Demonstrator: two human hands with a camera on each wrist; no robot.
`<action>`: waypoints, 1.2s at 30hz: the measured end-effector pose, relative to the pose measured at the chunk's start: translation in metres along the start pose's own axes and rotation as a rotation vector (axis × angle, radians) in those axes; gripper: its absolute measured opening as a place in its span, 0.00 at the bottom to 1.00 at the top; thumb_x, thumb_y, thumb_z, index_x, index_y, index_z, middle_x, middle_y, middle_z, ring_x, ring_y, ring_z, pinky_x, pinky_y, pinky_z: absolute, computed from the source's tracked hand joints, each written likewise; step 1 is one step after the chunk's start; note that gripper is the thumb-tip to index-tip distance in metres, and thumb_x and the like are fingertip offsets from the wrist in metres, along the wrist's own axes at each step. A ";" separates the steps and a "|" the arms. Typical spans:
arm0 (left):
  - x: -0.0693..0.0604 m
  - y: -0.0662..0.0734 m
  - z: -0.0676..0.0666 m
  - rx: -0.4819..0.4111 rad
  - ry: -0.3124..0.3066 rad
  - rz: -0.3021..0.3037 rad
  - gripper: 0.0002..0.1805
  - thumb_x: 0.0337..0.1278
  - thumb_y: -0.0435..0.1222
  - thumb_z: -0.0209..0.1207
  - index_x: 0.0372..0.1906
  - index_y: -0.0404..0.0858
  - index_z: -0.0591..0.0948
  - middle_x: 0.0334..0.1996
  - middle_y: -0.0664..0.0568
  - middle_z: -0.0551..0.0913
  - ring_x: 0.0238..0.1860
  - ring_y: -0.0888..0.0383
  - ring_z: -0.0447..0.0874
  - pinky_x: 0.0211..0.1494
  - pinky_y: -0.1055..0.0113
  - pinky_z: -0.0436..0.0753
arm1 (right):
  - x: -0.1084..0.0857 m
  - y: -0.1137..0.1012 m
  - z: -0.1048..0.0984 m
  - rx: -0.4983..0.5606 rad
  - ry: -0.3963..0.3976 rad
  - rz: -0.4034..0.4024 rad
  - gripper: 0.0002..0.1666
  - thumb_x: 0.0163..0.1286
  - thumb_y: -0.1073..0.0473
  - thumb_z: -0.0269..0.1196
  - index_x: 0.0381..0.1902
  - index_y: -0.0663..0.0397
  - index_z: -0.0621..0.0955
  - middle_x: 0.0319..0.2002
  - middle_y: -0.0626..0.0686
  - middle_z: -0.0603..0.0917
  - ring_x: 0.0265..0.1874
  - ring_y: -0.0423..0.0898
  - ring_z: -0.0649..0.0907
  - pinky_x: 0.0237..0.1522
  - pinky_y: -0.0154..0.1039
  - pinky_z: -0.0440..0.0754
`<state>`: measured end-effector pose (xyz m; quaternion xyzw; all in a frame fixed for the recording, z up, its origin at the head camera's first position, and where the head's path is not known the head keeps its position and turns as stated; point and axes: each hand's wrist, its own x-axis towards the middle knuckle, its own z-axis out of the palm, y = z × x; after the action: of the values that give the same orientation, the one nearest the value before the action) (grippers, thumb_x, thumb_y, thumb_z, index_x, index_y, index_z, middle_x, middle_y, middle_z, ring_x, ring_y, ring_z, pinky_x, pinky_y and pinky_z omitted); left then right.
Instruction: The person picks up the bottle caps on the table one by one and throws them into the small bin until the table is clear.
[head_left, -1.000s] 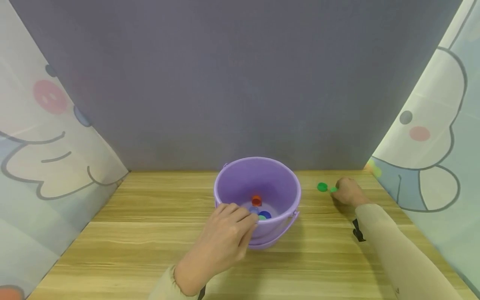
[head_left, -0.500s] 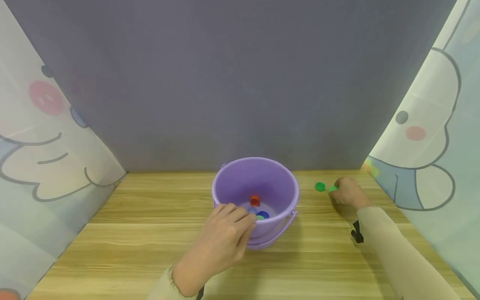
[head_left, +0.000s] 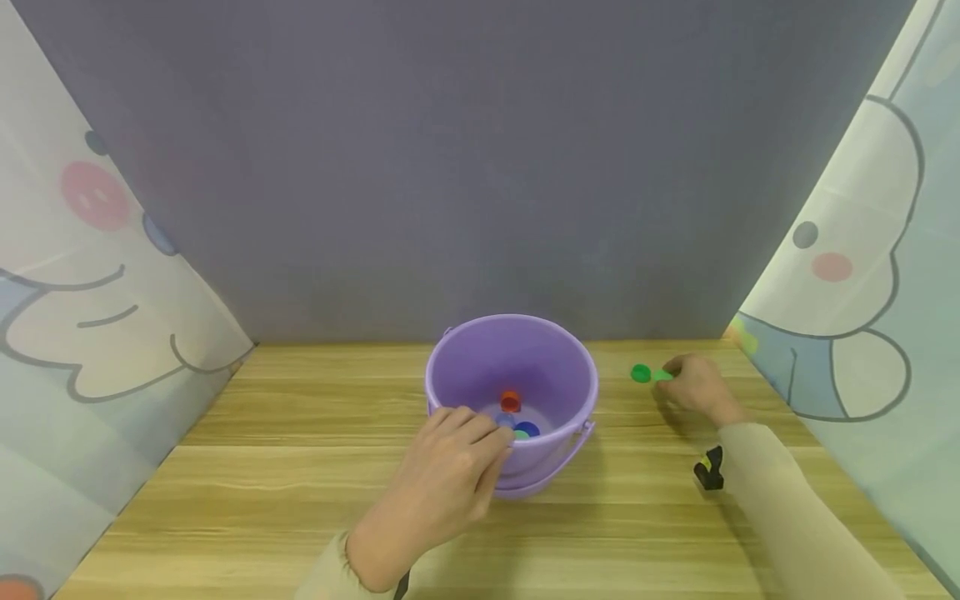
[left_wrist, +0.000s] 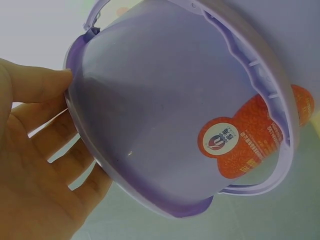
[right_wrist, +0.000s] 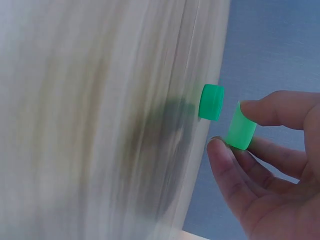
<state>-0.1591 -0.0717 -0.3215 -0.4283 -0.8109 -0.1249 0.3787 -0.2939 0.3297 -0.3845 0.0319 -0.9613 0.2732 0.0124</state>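
Observation:
With the thumb on its outer wall and the fingers hooked over the rim, my left hand (head_left: 442,471) grips the purple bucket (head_left: 517,354). The same hold shows in the left wrist view. To the bucket's right, my right hand (head_left: 697,387) pinches a light green bottle cap (right_wrist: 242,129) between thumb and fingers. It is tilted and looks slightly off the table. Just left of it, a darker green bottle cap (head_left: 641,373) rests on the table, a small gap apart.
Inside the bucket lie an orange-red cap (head_left: 511,402), a dark blue cap (head_left: 529,428) and other small pieces, partly behind my left fingers. A wood-grain table (head_left: 300,500) carries everything. A grey panel (head_left: 480,167) rises behind, and printed cloths hang at both sides.
My right hand has raised and tilted the light green cap slightly, and its wrist has turned a little. The left hand keeps its grip on the bucket.

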 end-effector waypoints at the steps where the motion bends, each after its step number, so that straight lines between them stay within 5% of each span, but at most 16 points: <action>1: 0.000 0.000 0.000 -0.002 -0.002 -0.003 0.03 0.60 0.33 0.61 0.33 0.44 0.80 0.27 0.59 0.78 0.31 0.57 0.73 0.40 0.66 0.74 | -0.001 -0.001 0.001 0.009 0.005 0.004 0.30 0.66 0.60 0.63 0.56 0.84 0.74 0.51 0.78 0.79 0.49 0.72 0.80 0.50 0.64 0.80; 14: 0.000 0.001 0.000 0.001 -0.010 -0.007 0.03 0.60 0.34 0.61 0.32 0.44 0.79 0.27 0.59 0.77 0.30 0.57 0.73 0.39 0.66 0.73 | -0.006 -0.007 0.007 0.069 0.067 0.003 0.32 0.63 0.57 0.68 0.55 0.79 0.77 0.47 0.74 0.83 0.46 0.67 0.83 0.47 0.61 0.81; 36: 0.001 0.001 0.000 0.005 0.005 0.012 0.05 0.62 0.33 0.58 0.31 0.44 0.78 0.26 0.59 0.76 0.30 0.57 0.72 0.39 0.66 0.73 | -0.018 -0.031 0.022 0.297 0.103 0.006 0.31 0.69 0.54 0.68 0.61 0.72 0.77 0.55 0.70 0.82 0.52 0.65 0.82 0.51 0.55 0.82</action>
<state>-0.1588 -0.0712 -0.3211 -0.4319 -0.8078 -0.1217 0.3824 -0.2738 0.2929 -0.3878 0.0165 -0.9085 0.4137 0.0562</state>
